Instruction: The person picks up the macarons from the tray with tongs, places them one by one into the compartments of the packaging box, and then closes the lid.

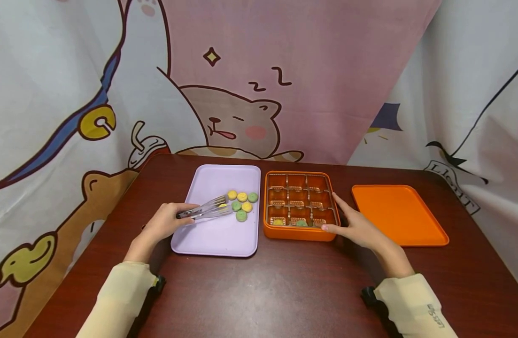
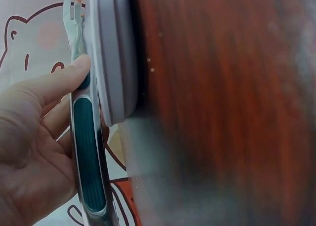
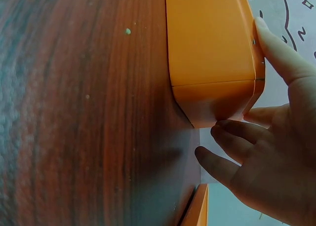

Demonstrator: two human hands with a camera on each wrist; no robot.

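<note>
Head view: the left hand [image 1: 167, 222] grips tongs [image 1: 204, 209] over the purple tray [image 1: 216, 234], apparently pinching a yellow candy [image 1: 222, 205]. The right hand [image 1: 356, 227], fingers straight, steadies the orange box [image 1: 298, 232] mid-table. Keep squeeze light, box braced.

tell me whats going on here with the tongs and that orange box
A person sits at a dark wooden table. Their left hand grips a pair of tongs, whose tips reach among small yellow and green round pieces on a lilac tray. Their right hand rests against the right side of an orange compartment box, steadying it. Two pieces, one yellow and one green, already sit in the box's near row. The orange lid lies flat to the right.
</note>
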